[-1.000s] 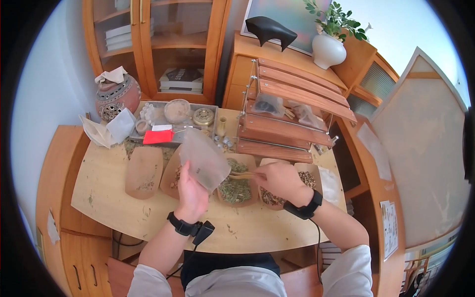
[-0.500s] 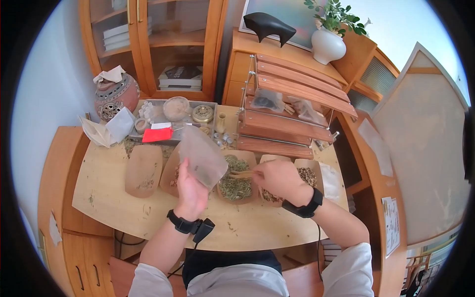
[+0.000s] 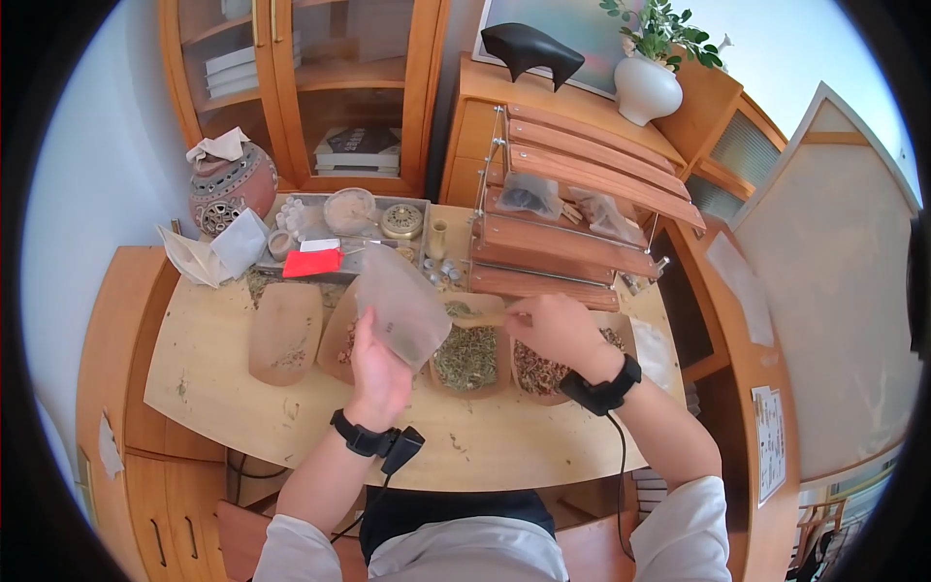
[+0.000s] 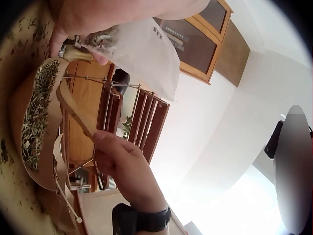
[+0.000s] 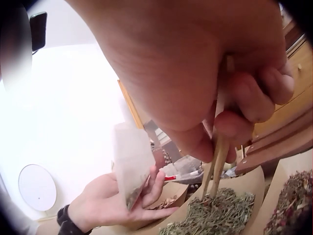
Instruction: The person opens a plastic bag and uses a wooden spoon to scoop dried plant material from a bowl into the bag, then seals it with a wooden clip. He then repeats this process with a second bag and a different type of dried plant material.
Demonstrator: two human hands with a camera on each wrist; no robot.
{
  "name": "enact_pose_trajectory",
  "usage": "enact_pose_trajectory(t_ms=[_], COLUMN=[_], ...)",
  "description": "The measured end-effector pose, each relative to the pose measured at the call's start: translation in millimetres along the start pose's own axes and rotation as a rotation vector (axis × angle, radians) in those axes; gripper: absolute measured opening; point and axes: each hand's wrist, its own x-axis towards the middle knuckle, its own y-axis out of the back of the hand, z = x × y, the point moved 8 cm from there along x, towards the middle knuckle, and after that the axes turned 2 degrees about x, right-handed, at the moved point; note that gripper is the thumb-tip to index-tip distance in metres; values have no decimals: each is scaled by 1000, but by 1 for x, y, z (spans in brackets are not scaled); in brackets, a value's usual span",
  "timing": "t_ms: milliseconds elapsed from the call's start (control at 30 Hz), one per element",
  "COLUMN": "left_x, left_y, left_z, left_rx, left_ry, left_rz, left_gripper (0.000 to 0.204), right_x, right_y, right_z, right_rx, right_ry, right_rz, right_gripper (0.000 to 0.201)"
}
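In the head view my left hand holds a translucent pouch tilted, thumb along its edge. Some dried herb shows inside the pouch's low end in the left wrist view. My right hand grips wooden tongs between thumb and fingers. Those tongs reach over a paper tray of dried green herb, and in the right wrist view their tips overlap the herb. Beneath my right hand is another tray with a reddish-brown dried mix.
At the left lies a paper tray with a few scraps. Behind stand a grey tray with jars and a brass burner, a red packet, a patterned pot and a wooden rack. Herb crumbs dot the table.
My right hand and the tongs have moved slightly up and to the right, toward the far end of the green herb tray. The left hand keeps the pouch in nearly the same place.
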Motion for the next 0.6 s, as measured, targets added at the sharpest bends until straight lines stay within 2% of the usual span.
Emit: enact_pose_trajectory(t_ms=[67, 167, 367, 467, 600], left_x=[-1, -4, -2, -1, -2], left_y=[-1, -4, 0, 1, -3], left_z=[0, 0, 0, 0, 2], left_rx=[3, 15, 12, 6, 18], left_ry=[9, 24, 9, 7, -7], left_rz=[-4, 2, -6, -36, -49], left_gripper=[52, 51, 51, 50, 50], right_x=[7, 15, 2, 0, -1], right_y=[3, -16, -12, -1, 14], right_z=[2, -2, -1, 19, 49], right_rx=[21, -79, -147, -63, -54], right_ry=[62, 56, 54, -15, -229], right_rz=[93, 33, -78, -161, -177], right_gripper=[19, 18, 19, 23, 24])
